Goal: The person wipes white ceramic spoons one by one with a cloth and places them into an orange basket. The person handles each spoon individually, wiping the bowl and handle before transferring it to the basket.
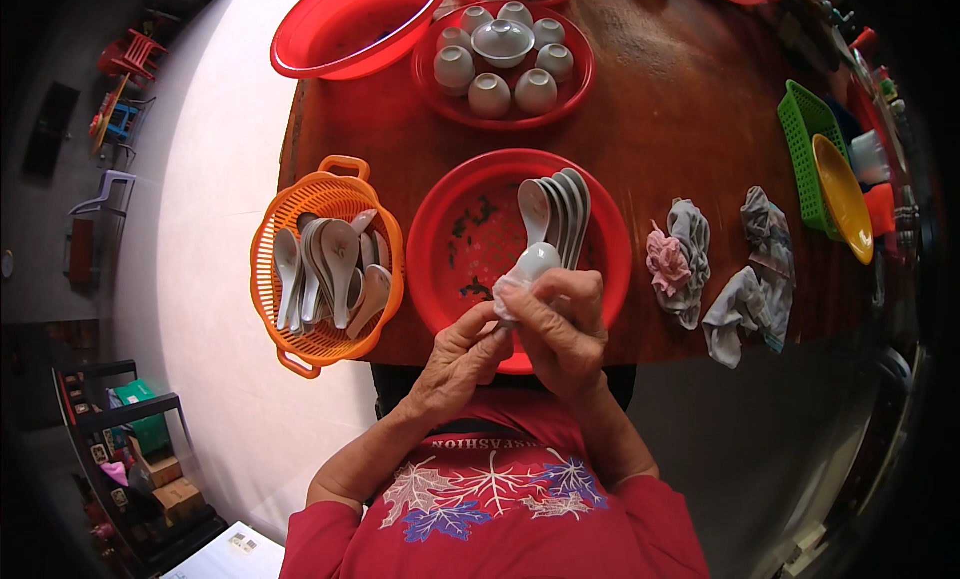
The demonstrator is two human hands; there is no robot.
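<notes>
Both my hands meet over the near rim of a red plastic basin (pixel 442 226). My left hand (pixel 465 354) pinches the handle end of a white ceramic soup spoon (pixel 541 258), whose handle is mostly hidden by my fingers. With my right hand (pixel 566 324) I press a pale pink cloth (pixel 507 298) around the spoon just below its bowl. Beyond my hands, a row of several white spoons (pixel 534 208) leans nested together inside the basin, bowls away from me. Dark leaf-like patterns show on the basin's floor.
An orange plastic basket (pixel 260 279) with several spoons (pixel 341 253) stands left. Crumpled cloths (pixel 688 253) lie right, near another cloth heap (pixel 769 256). Farther off, a red tray (pixel 424 91) bears upturned white cups (pixel 490 95) beside a large red tub (pixel 300 46). A green basket (pixel 799 129) sits far right.
</notes>
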